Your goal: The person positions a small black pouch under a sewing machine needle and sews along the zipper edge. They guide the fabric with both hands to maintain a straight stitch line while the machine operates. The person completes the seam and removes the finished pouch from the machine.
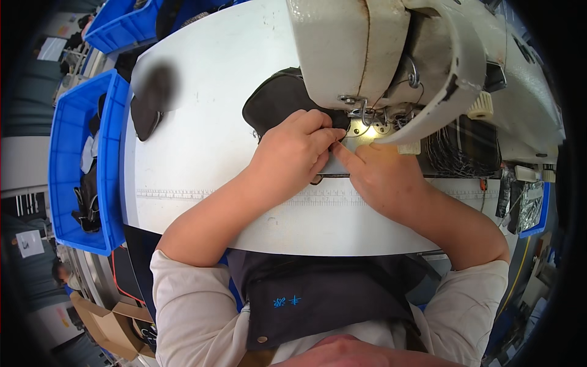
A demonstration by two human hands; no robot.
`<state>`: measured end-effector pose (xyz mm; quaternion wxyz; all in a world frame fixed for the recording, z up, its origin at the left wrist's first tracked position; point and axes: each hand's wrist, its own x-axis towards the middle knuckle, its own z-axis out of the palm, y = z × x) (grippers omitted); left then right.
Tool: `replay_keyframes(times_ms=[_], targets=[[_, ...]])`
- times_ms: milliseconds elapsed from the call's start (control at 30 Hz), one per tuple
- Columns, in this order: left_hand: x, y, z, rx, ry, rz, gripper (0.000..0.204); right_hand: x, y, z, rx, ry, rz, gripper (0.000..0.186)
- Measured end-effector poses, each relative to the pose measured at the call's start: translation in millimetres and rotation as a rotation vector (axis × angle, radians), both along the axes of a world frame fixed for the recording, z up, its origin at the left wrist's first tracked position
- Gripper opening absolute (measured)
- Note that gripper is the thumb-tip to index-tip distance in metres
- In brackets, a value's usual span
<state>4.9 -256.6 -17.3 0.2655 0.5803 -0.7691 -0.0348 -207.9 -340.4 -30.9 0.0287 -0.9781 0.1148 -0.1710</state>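
Note:
A dark, rounded fabric piece (278, 101) lies on the white sewing table (202, 147), its right end reaching to the needle area of a white sewing machine (333, 55). My left hand (296, 144) is closed on the near right edge of this piece, thumb and fingers pinched together. Right beside it, my right hand (385, 177) has its index finger stretched toward the left fingertips; its other fingers curl under and are partly hidden. The fingertips of both hands meet just left of the lit metal needle plate (367, 129). What lies between them is too small to make out.
Another dark fabric piece (147, 116) lies at the table's left. A blue bin (113, 165) with dark pieces stands off the left edge, and a second blue bin (125, 27) is farther back. Loose threads (449, 150) and dark material lie right of the needle. A ruler strip (177, 194) crosses the table.

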Motion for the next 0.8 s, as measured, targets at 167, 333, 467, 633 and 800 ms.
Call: replay_keyframes(times_ms=[167,333,467,633,800], targets=[[-3,2,2,0.001,-0.103,0.015,0.04,0,0,5,0.013,0.007,0.0,0.046],[0,2,1,0.031,-0.081,-0.002,0.04,-1,2,7,-0.01,0.03,-0.016,0.046],[3,2,6,0.091,0.02,-0.031,0.035,2,-1,11,-0.095,-0.011,-0.002,0.046],[7,1,9,0.082,0.101,-0.058,0.03,2,0,7,-0.141,-0.017,0.024,0.046],[10,-7,11,-0.045,-0.005,-0.095,0.032,1,4,6,-0.093,0.027,0.002,0.042]])
